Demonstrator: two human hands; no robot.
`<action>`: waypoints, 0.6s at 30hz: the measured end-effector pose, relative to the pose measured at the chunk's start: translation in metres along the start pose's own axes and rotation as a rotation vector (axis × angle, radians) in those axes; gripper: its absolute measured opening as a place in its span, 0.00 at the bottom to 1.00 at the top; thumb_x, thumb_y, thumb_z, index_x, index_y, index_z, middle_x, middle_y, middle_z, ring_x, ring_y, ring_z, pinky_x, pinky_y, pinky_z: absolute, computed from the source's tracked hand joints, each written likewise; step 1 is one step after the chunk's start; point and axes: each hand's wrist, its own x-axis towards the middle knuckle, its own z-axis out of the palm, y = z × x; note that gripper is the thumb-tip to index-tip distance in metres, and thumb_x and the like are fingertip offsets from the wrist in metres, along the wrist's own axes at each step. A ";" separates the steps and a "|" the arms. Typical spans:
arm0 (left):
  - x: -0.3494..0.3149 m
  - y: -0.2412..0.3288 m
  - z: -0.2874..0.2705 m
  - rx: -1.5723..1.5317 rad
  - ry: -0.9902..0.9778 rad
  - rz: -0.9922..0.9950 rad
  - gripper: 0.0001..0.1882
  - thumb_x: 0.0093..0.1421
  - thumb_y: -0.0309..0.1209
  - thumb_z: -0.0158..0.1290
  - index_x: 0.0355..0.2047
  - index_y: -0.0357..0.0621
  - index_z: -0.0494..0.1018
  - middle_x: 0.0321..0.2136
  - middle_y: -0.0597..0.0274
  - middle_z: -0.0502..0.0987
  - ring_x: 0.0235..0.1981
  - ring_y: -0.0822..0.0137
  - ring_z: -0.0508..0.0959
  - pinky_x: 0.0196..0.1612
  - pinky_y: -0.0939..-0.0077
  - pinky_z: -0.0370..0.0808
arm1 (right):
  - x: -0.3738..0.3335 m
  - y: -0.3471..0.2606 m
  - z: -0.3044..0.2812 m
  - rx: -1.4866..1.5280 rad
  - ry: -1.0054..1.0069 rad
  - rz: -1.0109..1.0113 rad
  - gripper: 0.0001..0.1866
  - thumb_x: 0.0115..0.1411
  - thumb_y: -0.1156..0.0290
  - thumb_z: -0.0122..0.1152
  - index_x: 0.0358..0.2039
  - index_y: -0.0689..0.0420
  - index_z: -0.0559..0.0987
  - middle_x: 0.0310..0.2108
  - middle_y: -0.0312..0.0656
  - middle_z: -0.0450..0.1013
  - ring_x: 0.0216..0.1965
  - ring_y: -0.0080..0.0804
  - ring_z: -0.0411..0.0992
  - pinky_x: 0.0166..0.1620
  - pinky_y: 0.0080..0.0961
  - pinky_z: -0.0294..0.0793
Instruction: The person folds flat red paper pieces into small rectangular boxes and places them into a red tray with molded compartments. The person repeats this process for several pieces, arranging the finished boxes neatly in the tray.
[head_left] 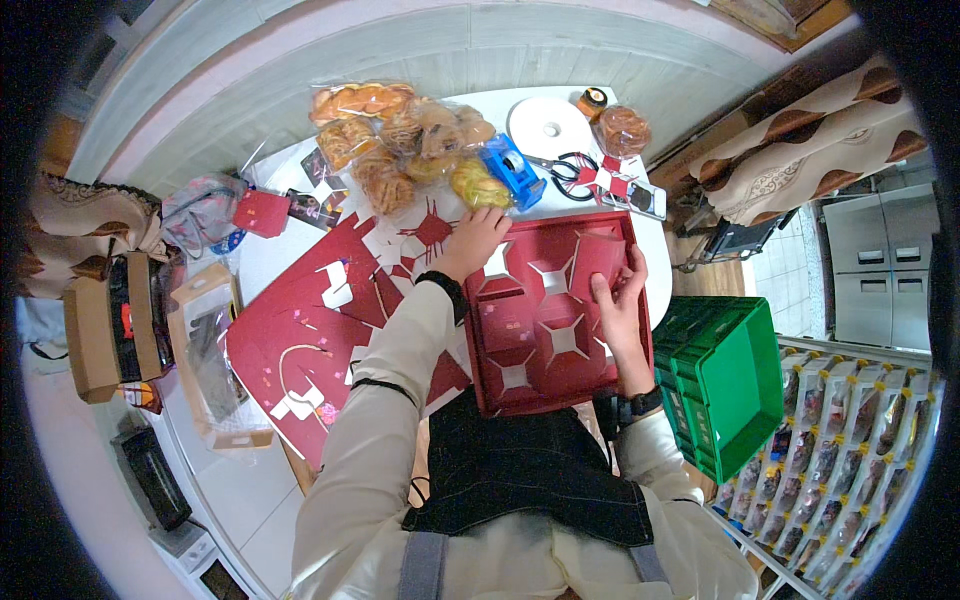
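The step in hand looked to be seating the dividers inside the red cardboard tray, which sat at the near edge of the white tabletop, partly over the person's lap. To do it well, the tray wanted steadying at its far corner while each flap was pressed flat along its fold, so that the star-shaped cut-outs stayed square and the thin card did not crease off the line. Pushing evenly, rather than at 1 point, seemed the safer way.

The left hand lay at the tray's far left corner, fingers loosely spread and curled onto the rim, pressing rather than gripping. The right hand held a raised red flap at the tray's right side, thumb on its inner face and fingers bent behind it, a narrow pinch.

Just left of the tray lay a stack of flat red card blanks. Beyond the left hand were clear bags of baked pastries, a blue tape dispenser and scissors. A green plastic crate stood to the person's right, apart from the tray.
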 end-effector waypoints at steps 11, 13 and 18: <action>-0.079 0.014 0.015 -0.571 0.193 -0.722 0.50 0.44 0.32 0.64 0.66 0.50 0.50 0.53 0.35 0.62 0.57 0.39 0.64 0.57 0.48 0.64 | 0.027 -0.027 0.117 -0.431 -0.359 0.257 0.36 0.55 0.49 0.56 0.64 0.35 0.57 0.62 0.59 0.47 0.58 0.68 0.58 0.59 0.54 0.62; -0.082 0.037 0.000 -0.679 0.267 -0.788 0.50 0.46 0.34 0.63 0.66 0.49 0.49 0.52 0.35 0.62 0.54 0.37 0.66 0.55 0.49 0.67 | 0.023 -0.028 0.126 -0.626 -0.281 0.244 0.38 0.54 0.47 0.55 0.65 0.33 0.55 0.65 0.55 0.46 0.55 0.65 0.63 0.54 0.58 0.64; -0.070 0.067 -0.010 -0.677 0.171 -1.010 0.41 0.54 0.40 0.58 0.64 0.44 0.52 0.48 0.38 0.67 0.47 0.38 0.73 0.48 0.49 0.72 | 0.008 -0.032 0.145 -0.972 -0.231 0.080 0.42 0.54 0.49 0.56 0.68 0.27 0.51 0.68 0.48 0.44 0.54 0.64 0.62 0.52 0.59 0.64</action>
